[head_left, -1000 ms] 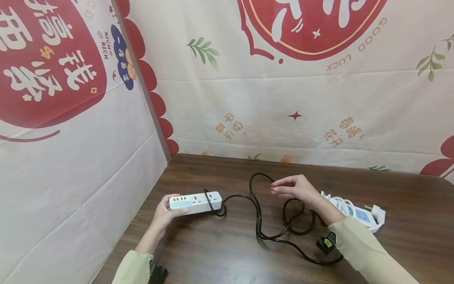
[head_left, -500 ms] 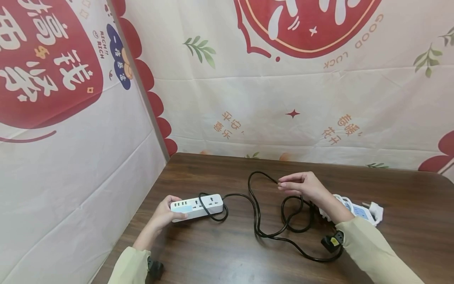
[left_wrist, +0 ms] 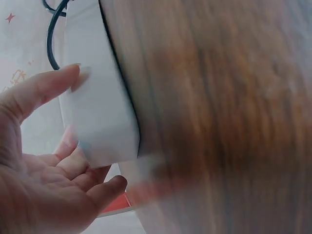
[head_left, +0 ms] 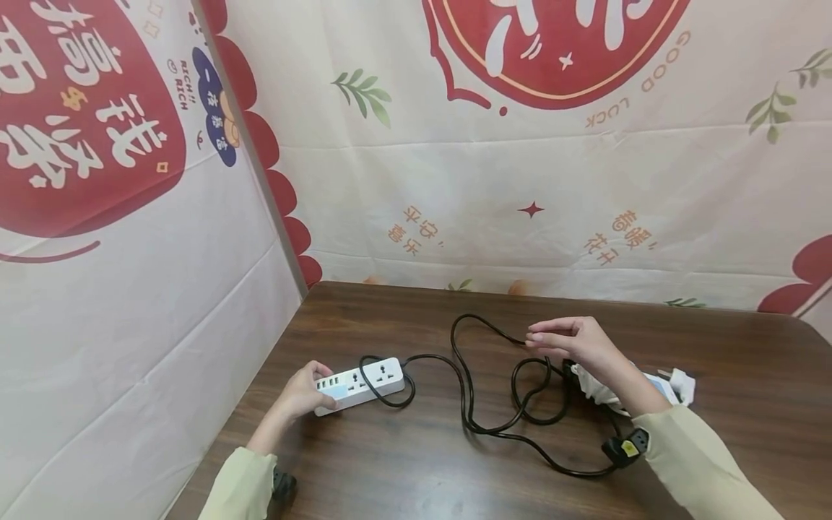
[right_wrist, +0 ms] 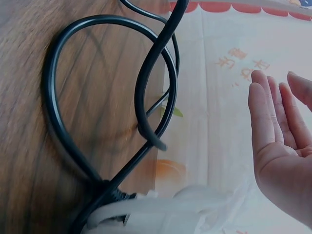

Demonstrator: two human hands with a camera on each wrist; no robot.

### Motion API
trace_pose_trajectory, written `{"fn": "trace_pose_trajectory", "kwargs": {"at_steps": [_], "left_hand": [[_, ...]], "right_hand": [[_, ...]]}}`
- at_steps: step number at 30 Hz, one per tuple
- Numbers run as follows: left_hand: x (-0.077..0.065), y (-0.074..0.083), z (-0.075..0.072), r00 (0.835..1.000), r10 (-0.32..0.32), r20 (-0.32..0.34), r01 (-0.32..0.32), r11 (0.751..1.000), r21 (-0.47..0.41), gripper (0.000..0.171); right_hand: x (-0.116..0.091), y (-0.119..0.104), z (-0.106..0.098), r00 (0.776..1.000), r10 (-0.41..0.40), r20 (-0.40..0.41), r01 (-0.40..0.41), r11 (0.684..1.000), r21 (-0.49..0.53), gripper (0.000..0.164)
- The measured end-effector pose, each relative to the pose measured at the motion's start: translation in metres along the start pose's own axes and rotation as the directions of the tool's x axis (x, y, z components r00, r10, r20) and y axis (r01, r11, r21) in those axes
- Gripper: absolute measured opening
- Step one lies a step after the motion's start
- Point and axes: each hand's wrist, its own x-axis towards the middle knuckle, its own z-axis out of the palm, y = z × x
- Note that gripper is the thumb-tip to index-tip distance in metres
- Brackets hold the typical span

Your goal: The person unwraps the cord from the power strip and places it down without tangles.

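A white power strip (head_left: 367, 384) with several sockets lies slanted at the left of the table, its left end in my left hand (head_left: 301, 390). Thumb and fingers grip its sides in the left wrist view, where the strip's plain wall (left_wrist: 97, 97) shows. A loop of its black cord (head_left: 469, 393) crosses over the sockets, then runs right in loose curves. My right hand (head_left: 572, 339) hovers over the cord's far right part, thumb close to the fingers. In the right wrist view that hand (right_wrist: 282, 146) has nearly straight fingers with nothing between them, apart from the black loops.
A second power strip (head_left: 664, 386), white with a bundled white cord (head_left: 591, 383) and white plug (head_left: 682, 386), lies partly hidden behind the right forearm. The brown table (head_left: 403, 462) meets printed cloth hangings at its back (head_left: 364, 238) and left (head_left: 214, 303).
My right hand has moved to the right above the black cord. The left hand has turned the power strip and lowered its near end, and the cord loop across it has spread wider.
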Motion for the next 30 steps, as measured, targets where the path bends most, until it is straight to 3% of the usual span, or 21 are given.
{"fn": "trace_pose_trajectory", "kwargs": {"at_steps": [6, 10, 16, 30], "left_hand": [[0.005, 0.006, 0.006, 0.999, 0.037, 0.023, -0.038, 0.999, 0.025, 0.047], [0.009, 0.014, 0.013, 0.996, 0.091, 0.026, -0.093, 0.991, 0.093, 0.039], [0.014, 0.026, 0.024, 0.991, 0.134, 0.026, -0.136, 0.981, 0.140, 0.043], [0.020, 0.045, 0.039, 0.979, 0.205, 0.015, -0.205, 0.979, -0.014, 0.047]], "right_hand": [[-0.011, 0.003, -0.010, 0.999, -0.013, -0.033, 0.015, 0.997, 0.072, 0.015], [-0.018, 0.004, -0.015, 0.999, -0.018, -0.028, 0.021, 0.994, 0.107, 0.017], [-0.025, 0.005, -0.021, 0.999, -0.023, -0.034, 0.027, 0.991, 0.133, 0.018], [-0.058, 0.007, -0.044, 0.992, -0.034, -0.122, 0.059, 0.977, 0.206, 0.020]]}}
